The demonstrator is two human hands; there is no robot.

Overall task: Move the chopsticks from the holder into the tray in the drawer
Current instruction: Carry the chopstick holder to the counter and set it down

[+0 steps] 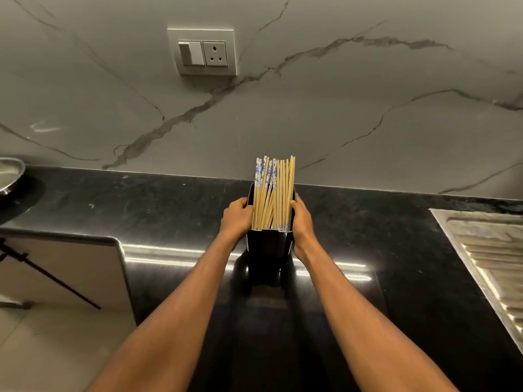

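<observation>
The tall black box-shaped holder [267, 246] stands on the shiny black stone table [158, 213], near the grey marble wall [368, 80]. It is full of long light wooden chopsticks [278, 193], some with blue and white tops. The left hand [236, 219] grips its left side and the right hand [302, 222] grips its right side

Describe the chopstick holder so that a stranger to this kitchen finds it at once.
Look at the black countertop below the marble wall. Near its back edge, the left hand and right hand grip a dark box, the holder. It alone is packed with pale chopsticks, some with blue-patterned tops.
</observation>
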